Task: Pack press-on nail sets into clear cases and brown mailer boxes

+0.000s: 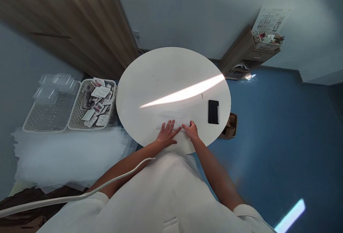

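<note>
A white sheet (177, 122), hard to tell from the tabletop, lies near the front edge of the round white table (160, 69). My left hand (167, 135) rests flat on its lower edge with the fingers spread. Just to the right, my right hand (190, 131) pinches the sheet's right end between thumb and fingers. The two hands are close together, my left thumb pointing toward my right hand. A black phone-like object (213, 112) lies on the table to the right of both hands.
Left of the table stand a white basket of small labelled packs (72, 117) and another basket with clear plastic trays (50, 117), beside stacked translucent sheets (72, 154). A cardboard box (230, 127) sits at the lower right of the table. A white cable (115, 183) crosses my left arm.
</note>
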The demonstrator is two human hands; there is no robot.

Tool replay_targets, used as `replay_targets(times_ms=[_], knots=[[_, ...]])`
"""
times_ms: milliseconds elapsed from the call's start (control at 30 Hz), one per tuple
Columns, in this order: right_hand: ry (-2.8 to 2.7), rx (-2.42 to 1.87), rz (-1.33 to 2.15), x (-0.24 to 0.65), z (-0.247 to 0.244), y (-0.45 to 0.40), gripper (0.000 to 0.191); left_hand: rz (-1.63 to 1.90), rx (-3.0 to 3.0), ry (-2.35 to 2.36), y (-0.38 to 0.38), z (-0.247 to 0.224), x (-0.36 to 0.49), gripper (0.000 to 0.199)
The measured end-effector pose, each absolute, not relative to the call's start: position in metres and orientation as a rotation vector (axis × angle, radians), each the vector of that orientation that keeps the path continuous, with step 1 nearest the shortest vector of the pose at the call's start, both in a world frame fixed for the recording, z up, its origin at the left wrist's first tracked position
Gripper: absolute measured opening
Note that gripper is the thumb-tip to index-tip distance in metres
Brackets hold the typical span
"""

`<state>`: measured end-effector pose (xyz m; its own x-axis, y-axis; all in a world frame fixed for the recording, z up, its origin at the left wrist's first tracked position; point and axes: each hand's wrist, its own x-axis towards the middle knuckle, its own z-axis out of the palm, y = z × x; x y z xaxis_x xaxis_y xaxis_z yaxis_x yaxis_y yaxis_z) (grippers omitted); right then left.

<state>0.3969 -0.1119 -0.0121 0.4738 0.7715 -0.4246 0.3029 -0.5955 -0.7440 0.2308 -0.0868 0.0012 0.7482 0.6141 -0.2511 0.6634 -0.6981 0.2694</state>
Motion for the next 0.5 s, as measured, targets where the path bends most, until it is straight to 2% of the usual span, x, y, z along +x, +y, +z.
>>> replay_targets(times_ms=[233, 500], knots=[[-0.952, -2.067, 1.053, 0.385, -0.003, -0.105, 0.025, -0.083, 2.49, 0.998, -0.084, 0.004, 0.225, 0.084], [-1.442, -1.943, 1.121, 0.368, 0.007, -0.092, 0.022, 0.107, 2.331, 0.983, -0.073, 0.008, 0.214, 0.072]])
